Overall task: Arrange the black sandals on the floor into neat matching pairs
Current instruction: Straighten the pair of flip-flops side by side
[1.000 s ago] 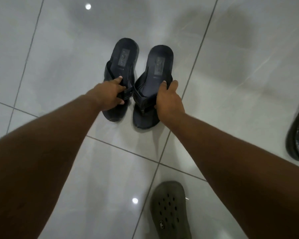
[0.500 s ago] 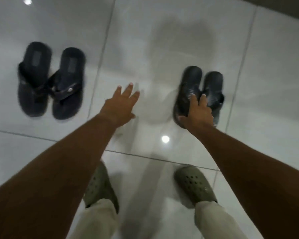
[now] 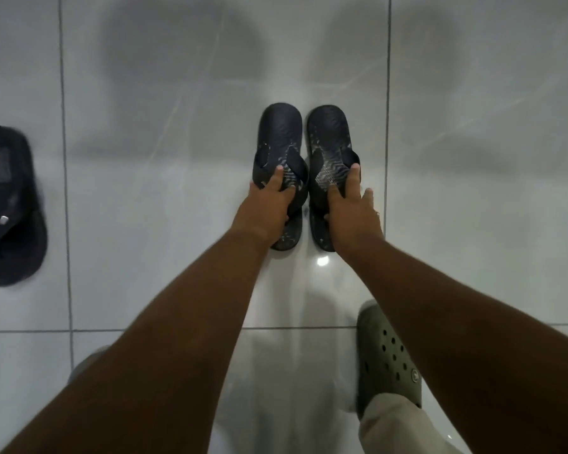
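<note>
Two black sandals with patterned footbeds lie side by side on the white tiled floor, toes pointing away from me. My left hand (image 3: pixel 269 201) grips the strap of the left patterned sandal (image 3: pixel 280 136). My right hand (image 3: pixel 353 204) rests on the strap of the right patterned sandal (image 3: pixel 329 132), fingers spread over it, thumb under its inner edge. The two sandals are nearly touching along their inner sides. At the far left edge lies another black sandal with a metal buckle (image 3: pixel 10 204), cut off by the frame.
My green perforated clog (image 3: pixel 389 358) and beige trouser leg (image 3: pixel 394 424) stand at the lower right, just behind the pair. Part of my other clog (image 3: pixel 86 365) peeks out under my left forearm. Grey grout lines cross the glossy floor (image 3: pixel 473 191).
The view has shifted right, so the buckled pair slid to the left edge. My left hand came across onto the left patterned sandal; both hands now hold the patterned pair, set straight.
</note>
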Available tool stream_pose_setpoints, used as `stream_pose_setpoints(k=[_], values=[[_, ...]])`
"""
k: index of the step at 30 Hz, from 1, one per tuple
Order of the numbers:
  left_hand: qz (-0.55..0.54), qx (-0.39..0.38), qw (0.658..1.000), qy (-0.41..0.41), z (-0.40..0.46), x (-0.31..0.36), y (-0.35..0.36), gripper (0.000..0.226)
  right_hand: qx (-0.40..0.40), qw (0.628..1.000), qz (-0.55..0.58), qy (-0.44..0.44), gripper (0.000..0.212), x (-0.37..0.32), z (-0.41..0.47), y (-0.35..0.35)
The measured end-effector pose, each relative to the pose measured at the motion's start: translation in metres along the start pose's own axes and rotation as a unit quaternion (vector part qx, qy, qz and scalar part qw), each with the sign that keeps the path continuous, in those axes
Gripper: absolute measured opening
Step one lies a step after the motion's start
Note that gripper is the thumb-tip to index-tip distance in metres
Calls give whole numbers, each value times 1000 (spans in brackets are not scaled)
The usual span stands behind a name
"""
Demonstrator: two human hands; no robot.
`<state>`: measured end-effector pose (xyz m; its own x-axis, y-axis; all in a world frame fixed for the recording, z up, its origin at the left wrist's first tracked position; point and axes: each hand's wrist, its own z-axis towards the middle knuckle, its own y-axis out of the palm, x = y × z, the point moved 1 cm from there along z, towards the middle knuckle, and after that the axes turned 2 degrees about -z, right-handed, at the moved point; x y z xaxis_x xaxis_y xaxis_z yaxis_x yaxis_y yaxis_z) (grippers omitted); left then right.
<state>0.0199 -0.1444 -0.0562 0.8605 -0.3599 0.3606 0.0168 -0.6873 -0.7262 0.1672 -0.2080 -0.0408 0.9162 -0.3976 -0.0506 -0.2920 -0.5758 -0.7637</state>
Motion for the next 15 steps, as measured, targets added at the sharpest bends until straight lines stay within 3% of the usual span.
stream_pose_setpoints(k=[6,12,15], values=[[-15,-7,999,-37,8,47,7,52,5,996,88,0,55,37,-5,-5],[-139,-68,987,-35,36,167,28,50,-3,998,52,29,51,165,2,-28],[-65,-101,992,23,50,220,37,50,-15,995,81,62,54,215,4,-37]])
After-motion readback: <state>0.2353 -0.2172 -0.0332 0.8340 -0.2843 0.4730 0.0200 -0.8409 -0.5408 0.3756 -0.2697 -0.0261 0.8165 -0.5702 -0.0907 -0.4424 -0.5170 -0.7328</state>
